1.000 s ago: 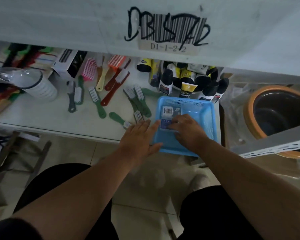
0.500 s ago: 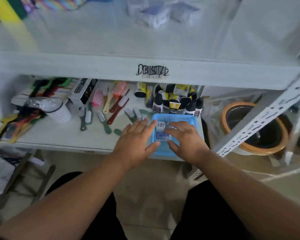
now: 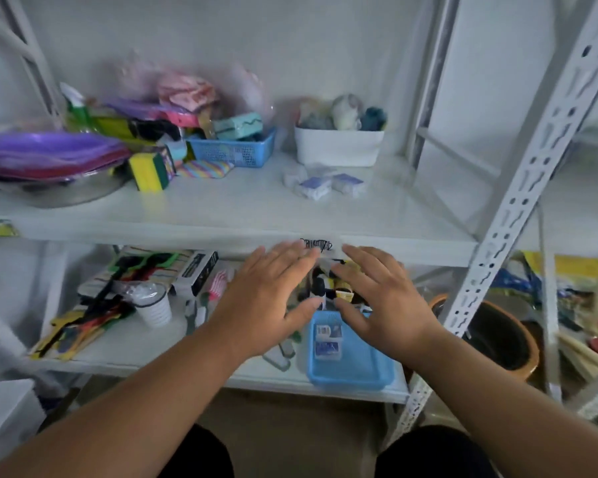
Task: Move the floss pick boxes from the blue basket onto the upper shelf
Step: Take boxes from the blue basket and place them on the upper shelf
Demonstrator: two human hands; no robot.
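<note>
Both hands had lifted from the shallow blue plastic basket [image 3: 351, 365] at 5 o'clock: left hand [image 3: 266, 298] and right hand [image 3: 380, 294] spread flat, empty. Two small floss pick boxes [image 3: 328, 341] remained inside; others [image 3: 325, 184] lay at 12 o'clock on the white metal upper shelf [image 3: 221, 208].

The upper shelf [image 3: 221, 208] carries what look like blurred floss pick boxes [image 3: 325, 185]; the lower shelf [image 3: 145, 350] carries the blue basket [image 3: 356, 369].

White wall [image 3: 325, 46] behind white metal rack [image 3: 518, 208] with perforated uprights. Tan floor [image 3: 290, 415] below. Dark pot [image 3: 497, 336] with orange rim right. Dim, even light.
</note>
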